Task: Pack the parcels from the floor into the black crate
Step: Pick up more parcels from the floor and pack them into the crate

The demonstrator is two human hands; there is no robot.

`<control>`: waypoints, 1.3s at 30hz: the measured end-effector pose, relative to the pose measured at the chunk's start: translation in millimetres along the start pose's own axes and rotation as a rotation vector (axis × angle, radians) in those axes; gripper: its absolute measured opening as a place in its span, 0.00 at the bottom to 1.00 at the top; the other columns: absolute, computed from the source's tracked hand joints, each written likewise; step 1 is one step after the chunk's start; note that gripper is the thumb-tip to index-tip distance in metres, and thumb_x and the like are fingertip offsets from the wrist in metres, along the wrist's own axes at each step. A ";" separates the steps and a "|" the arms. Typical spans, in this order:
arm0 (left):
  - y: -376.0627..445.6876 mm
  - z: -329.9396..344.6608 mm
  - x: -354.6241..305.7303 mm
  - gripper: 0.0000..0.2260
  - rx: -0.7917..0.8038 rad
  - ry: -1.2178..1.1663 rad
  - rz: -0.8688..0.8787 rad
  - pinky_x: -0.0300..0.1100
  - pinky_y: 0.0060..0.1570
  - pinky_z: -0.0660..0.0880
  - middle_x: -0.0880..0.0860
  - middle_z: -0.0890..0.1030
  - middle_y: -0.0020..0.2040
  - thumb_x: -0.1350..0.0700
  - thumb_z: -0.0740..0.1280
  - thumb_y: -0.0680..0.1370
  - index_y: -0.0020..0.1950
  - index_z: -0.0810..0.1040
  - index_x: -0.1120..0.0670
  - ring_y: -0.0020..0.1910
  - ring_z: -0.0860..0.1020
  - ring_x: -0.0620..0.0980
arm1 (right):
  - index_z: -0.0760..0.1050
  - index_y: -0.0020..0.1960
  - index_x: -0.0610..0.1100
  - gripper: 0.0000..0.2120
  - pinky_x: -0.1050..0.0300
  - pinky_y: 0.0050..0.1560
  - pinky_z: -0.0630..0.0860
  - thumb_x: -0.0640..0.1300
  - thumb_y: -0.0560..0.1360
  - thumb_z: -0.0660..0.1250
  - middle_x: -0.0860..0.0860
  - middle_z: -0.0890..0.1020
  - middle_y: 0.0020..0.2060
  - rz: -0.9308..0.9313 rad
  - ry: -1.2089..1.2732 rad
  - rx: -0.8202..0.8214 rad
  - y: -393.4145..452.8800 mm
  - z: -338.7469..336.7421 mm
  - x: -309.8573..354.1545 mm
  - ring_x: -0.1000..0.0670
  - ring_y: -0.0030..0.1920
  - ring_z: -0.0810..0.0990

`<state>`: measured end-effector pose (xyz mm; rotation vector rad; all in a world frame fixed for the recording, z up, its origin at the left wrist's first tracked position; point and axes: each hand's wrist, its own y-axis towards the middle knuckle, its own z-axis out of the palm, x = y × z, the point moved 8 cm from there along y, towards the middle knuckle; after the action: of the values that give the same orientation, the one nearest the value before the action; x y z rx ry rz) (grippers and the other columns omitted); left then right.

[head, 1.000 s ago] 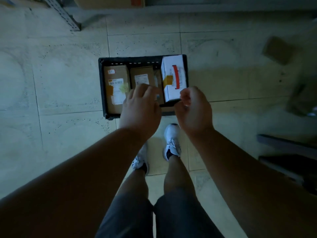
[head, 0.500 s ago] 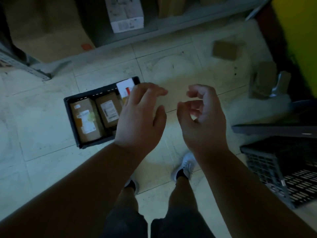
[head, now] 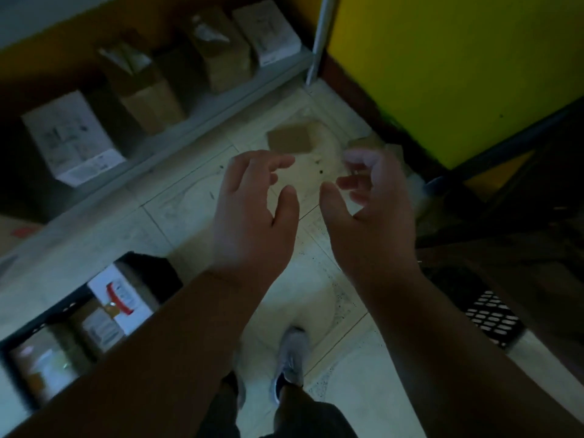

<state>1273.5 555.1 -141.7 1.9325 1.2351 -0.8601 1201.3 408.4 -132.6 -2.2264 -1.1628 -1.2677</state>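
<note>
1. Black crate (head: 41, 324) at lower left, on the floor, partly behind the left forearm; holds brown parcels and a white box with red mark (head: 118, 295) at its right end.
2. Left hand (head: 252, 216) above the tiled floor (head: 177, 203), fingers spread, holding nothing.
3. Brown parcel (head: 289, 139) on the floor just beyond the fingertips (blurred), bare tiles around it.
4. Right hand (head: 369, 216) empty, fingers loosely curled; a second parcel (head: 363, 143) shows behind it.
5. Dark slotted crate (head: 493, 317) at right edge.

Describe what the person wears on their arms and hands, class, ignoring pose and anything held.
Nothing covers them: the left hand and right hand are ungloved, and both forearms are bare, with no sleeve showing. No watch, ring or band can be made out in the dim, blurred head view.
</note>
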 end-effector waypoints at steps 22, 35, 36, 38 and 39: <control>322.1 116.2 103.5 0.12 0.310 0.146 0.121 0.33 0.50 0.72 0.48 0.74 0.58 0.56 0.63 0.79 0.63 0.73 0.52 0.54 0.75 0.43 | 0.69 0.67 0.51 0.24 0.71 0.50 0.68 0.51 0.73 0.69 0.57 0.71 0.61 0.298 0.038 0.008 290.5 128.0 -77.3 0.60 0.58 0.74; 411.8 308.0 240.2 0.17 0.419 0.218 -0.093 0.35 0.52 0.70 0.53 0.76 0.62 0.59 0.66 0.78 0.66 0.73 0.54 0.58 0.76 0.47 | 0.70 0.63 0.48 0.21 0.56 0.46 0.78 0.47 0.73 0.72 0.50 0.74 0.58 0.432 0.003 0.121 456.2 229.3 -281.6 0.49 0.54 0.78; 414.6 323.5 258.2 0.18 0.430 0.215 -0.105 0.38 0.53 0.71 0.53 0.76 0.63 0.59 0.66 0.77 0.67 0.72 0.54 0.59 0.76 0.48 | 0.70 0.63 0.48 0.21 0.57 0.45 0.78 0.48 0.73 0.72 0.49 0.74 0.59 0.463 -0.012 0.118 460.0 240.9 -301.7 0.49 0.54 0.78; 421.6 357.4 299.5 0.19 0.466 0.232 -0.130 0.42 0.53 0.73 0.52 0.75 0.64 0.57 0.67 0.77 0.68 0.71 0.51 0.59 0.76 0.48 | 0.70 0.64 0.49 0.21 0.56 0.47 0.78 0.50 0.73 0.71 0.49 0.74 0.60 0.542 -0.032 0.126 463.3 269.0 -345.5 0.50 0.54 0.79; 424.8 374.7 322.9 0.20 0.495 0.259 -0.140 0.44 0.53 0.75 0.51 0.74 0.64 0.55 0.68 0.77 0.68 0.70 0.49 0.59 0.76 0.49 | 0.70 0.64 0.49 0.21 0.55 0.49 0.78 0.50 0.74 0.71 0.49 0.74 0.60 0.581 -0.022 0.136 462.8 286.6 -367.9 0.50 0.55 0.78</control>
<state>1711.8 268.1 -529.9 2.4323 1.4185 -1.0931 1623.7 120.3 -545.2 -2.2391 -0.5167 -0.8950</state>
